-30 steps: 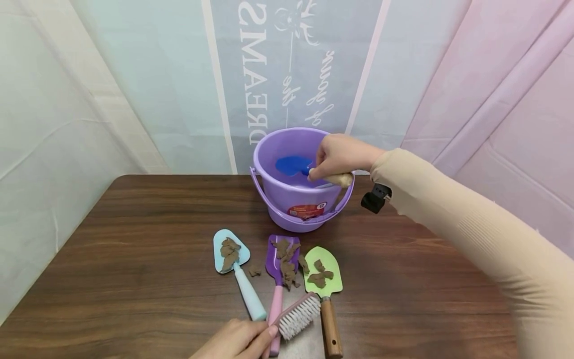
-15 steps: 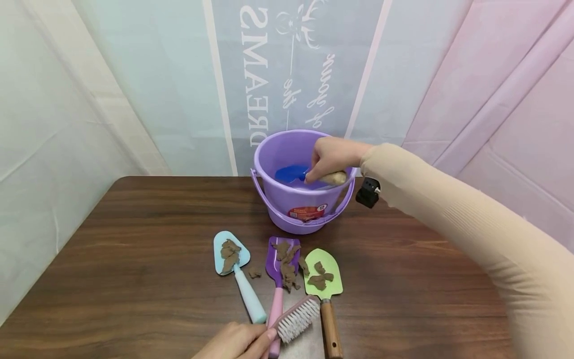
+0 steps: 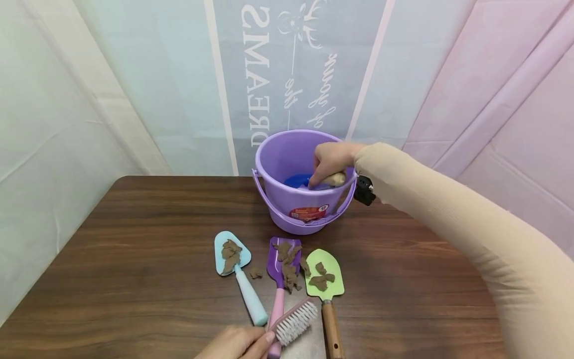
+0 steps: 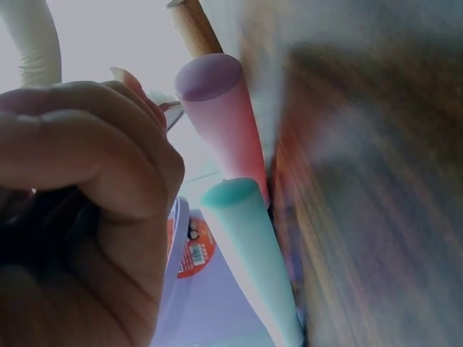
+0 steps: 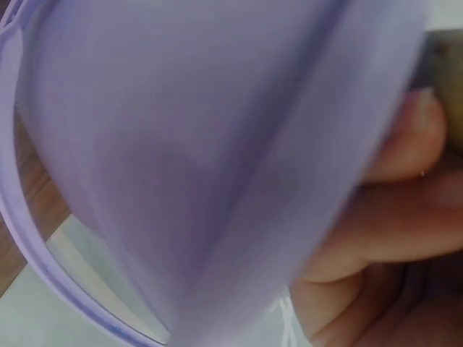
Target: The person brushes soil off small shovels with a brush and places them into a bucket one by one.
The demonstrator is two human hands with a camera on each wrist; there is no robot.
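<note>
My right hand (image 3: 333, 158) reaches over the rim of a purple bucket (image 3: 278, 197), gripping the pale wooden handle of a trowel whose blue blade (image 3: 297, 180) points down inside. In the right wrist view the bucket wall (image 5: 181, 144) hides much of the curled fingers (image 5: 405, 224). At the front edge, my left hand (image 3: 235, 344) pinches a scrubbing brush (image 3: 296, 323) with white bristles, held over the pink handle (image 3: 277, 301) of a purple spade (image 3: 274, 267). Brown crumbly scraps (image 3: 289, 274) lie on that spade's blade.
Left of the purple spade lies a light blue trowel (image 3: 251, 298) bearing brown scraps; right of it, a green trowel (image 3: 329, 259) with a wooden handle bears more. A loose brown piece (image 3: 256, 273) lies on the dark wooden table (image 3: 148, 259). Printed curtains (image 3: 179, 75) hang behind.
My right hand has lowered the blue trowel deeper into the bucket, so less of its blade shows. The left hand with the brush stays almost in place.
</note>
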